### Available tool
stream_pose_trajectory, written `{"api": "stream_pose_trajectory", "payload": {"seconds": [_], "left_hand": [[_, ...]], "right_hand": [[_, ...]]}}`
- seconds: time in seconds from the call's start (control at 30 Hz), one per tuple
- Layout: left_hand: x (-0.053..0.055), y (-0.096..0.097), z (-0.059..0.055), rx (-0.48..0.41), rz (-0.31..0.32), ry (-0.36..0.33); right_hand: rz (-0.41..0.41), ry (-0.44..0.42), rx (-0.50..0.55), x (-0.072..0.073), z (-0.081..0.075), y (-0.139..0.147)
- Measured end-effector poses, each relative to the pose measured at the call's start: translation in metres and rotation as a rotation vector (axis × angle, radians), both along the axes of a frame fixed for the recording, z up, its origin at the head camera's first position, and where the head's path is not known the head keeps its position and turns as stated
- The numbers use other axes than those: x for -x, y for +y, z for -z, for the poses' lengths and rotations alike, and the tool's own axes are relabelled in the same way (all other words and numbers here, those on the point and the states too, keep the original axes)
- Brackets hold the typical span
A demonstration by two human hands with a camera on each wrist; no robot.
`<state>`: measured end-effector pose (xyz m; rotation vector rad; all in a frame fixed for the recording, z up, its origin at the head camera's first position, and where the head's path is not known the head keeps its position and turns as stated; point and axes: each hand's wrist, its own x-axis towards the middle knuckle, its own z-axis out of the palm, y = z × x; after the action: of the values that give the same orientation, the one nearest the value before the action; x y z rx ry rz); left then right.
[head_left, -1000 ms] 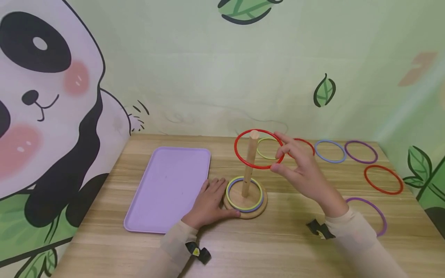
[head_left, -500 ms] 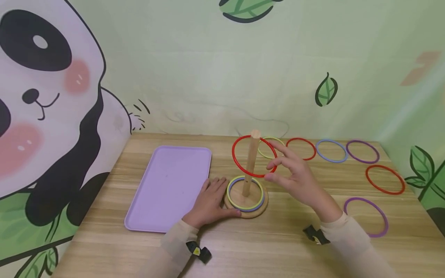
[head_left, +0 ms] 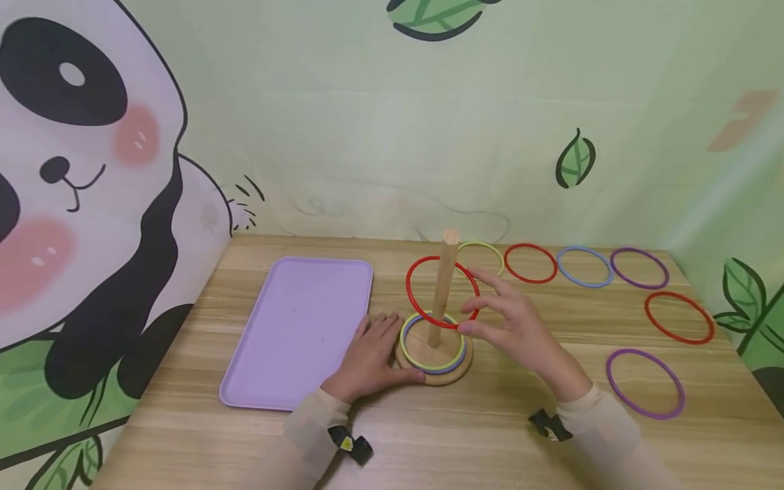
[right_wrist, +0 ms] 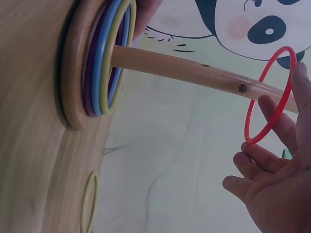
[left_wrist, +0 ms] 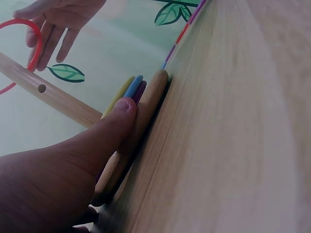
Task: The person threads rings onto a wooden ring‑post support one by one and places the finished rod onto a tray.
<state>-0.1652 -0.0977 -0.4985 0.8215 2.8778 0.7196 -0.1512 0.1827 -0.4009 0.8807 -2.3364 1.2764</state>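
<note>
In the head view, a thin red ring [head_left: 407,282] encircles a wooden post [head_left: 446,275] partway up, tilted and raised over the round base [head_left: 454,376]. My right hand [head_left: 514,330] pinches its right side between thumb and fingers; the right wrist view shows the red ring [right_wrist: 278,115] around the post [right_wrist: 184,75]. Stacked at the post's foot are a yellow-green ring [right_wrist: 104,85], a blue ring [right_wrist: 98,68] and a purple ring [right_wrist: 89,80]. My left hand [head_left: 370,361] rests against the base's left side, fingers extended, its thumb [left_wrist: 109,133] pressing on the rim.
A purple tray [head_left: 300,333] lies left of the post. Along the back right are a yellow-green ring [head_left: 480,243], a red ring [head_left: 530,245], a blue ring [head_left: 584,285] and a purple ring [head_left: 640,249]. Nearer lie another red ring [head_left: 646,309] and purple ring [head_left: 658,416].
My right hand has lowered the red ring from the post's top to about its middle, shifting slightly left. The ring has become more tilted. My left hand stays at the base.
</note>
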Motion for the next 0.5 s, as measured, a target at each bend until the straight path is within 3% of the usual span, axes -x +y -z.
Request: {"api": "stream_pose_trajectory", "payload": {"seconds": [0.5], "left_hand": [[0.0,0.0,0.001,0.005,-0.005,-0.008]], "right_hand": [[0.033,-0.081,-0.066,-0.002,0.021,-0.002]]}}
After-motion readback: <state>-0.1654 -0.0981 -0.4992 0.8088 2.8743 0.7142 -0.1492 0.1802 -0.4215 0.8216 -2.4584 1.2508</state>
